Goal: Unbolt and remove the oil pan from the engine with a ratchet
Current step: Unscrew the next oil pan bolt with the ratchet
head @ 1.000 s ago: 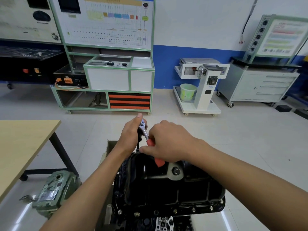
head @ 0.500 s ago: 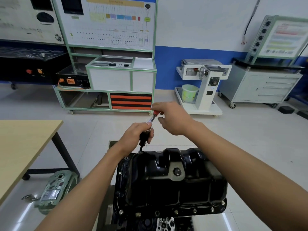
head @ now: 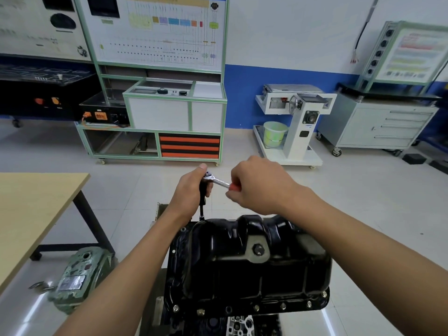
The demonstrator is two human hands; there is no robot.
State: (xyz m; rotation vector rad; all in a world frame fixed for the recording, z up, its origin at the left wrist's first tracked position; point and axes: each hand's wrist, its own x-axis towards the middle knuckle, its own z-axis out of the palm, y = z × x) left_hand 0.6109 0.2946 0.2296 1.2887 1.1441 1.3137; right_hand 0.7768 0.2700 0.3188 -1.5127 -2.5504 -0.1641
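1. Oil pan (head: 242, 270) — black, sump-up on the engine (head: 240, 323) at bottom centre, position unchanged. Bolts line its near flange.
2. Right hand (head: 260, 187) — fingers curled round the red handle. Half a second ago the handle pointed away; it now points right.
3. Left hand (head: 192, 190) stays wrapped round the extension (head: 201, 210) under the ratchet (head: 217, 181) head, hiding its upper part.
4. The extension's lower end meets the pan's far-left rim.
5. Surroundings: wooden table (head: 36, 202) at left, green housing (head: 75, 275) on the floor beside it.
6. The right forearm overlaps the pan's right side.

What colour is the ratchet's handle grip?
Red grip on the silver metal ratchet, in the right hand; head view.
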